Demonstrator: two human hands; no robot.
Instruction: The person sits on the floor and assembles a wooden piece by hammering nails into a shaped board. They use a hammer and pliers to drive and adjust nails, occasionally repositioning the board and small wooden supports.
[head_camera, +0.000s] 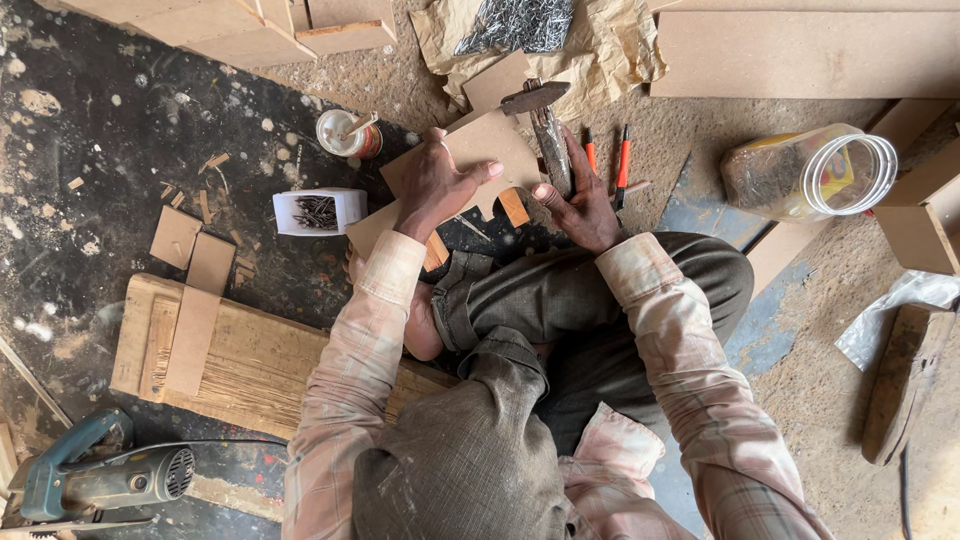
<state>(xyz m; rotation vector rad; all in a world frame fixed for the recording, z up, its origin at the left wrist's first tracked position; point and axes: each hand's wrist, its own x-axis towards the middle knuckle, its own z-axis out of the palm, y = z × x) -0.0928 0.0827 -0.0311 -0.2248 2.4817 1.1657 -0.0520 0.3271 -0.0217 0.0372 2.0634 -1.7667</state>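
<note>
head: right hand (583, 205) around hammer (545, 125) (upright)

Clear plastic jar (812, 172) lying on its side at right on the floor, open mouth toward the right, yellow label (838, 172) with red and blue patches on its wall, dark contents inside. Small white rectangular box (320, 211) left of centre, open-topped, holding dark nails. Small round tin (348, 133) above it, white top, red-orange side. Crumpled brown wrapping paper (600, 50) at top centre, spread open under a heap of nails.
</note>
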